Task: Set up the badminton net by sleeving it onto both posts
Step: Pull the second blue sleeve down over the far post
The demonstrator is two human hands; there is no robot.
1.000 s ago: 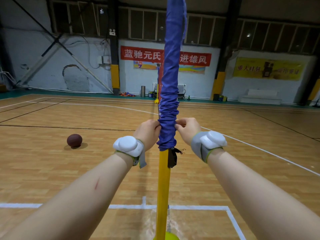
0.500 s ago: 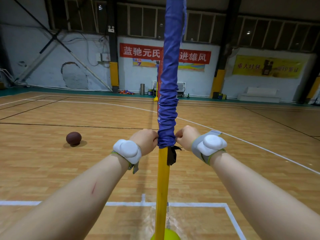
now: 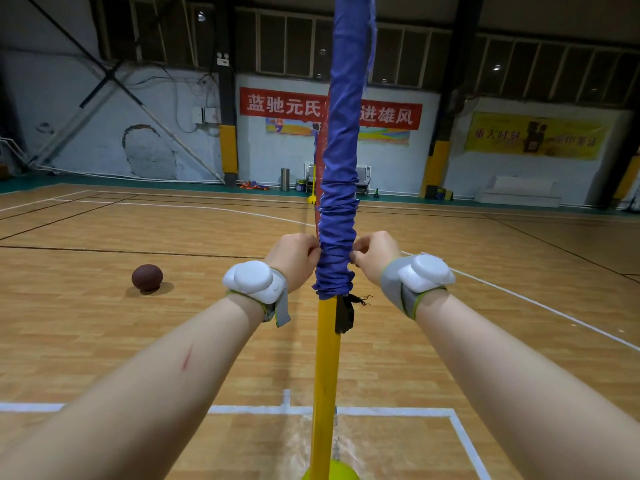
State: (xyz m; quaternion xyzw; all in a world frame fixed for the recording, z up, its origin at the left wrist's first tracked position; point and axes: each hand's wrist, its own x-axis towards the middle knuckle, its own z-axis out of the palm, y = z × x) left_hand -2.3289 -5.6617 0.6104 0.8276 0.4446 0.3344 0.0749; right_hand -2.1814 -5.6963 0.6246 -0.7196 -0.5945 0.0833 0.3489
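Both hands slid back up a bit, so now the left hand [image 3: 294,261] and right hand [image 3: 375,259] each pinch the wrinkly blue fabric sleeve [image 3: 337,216], bunched up round the smooth yellow post [image 3: 325,358].

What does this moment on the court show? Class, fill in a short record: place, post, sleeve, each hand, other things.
Place: indoor court with a wooden floor
Post: yellow post, upright, lower part bare
Sleeve: blue sleeve on the post, bunched near its lower end
Left hand: left hand pinches the sleeve's left side
Right hand: right hand pinches its right side
Other: brown ball on the floor, left of the post
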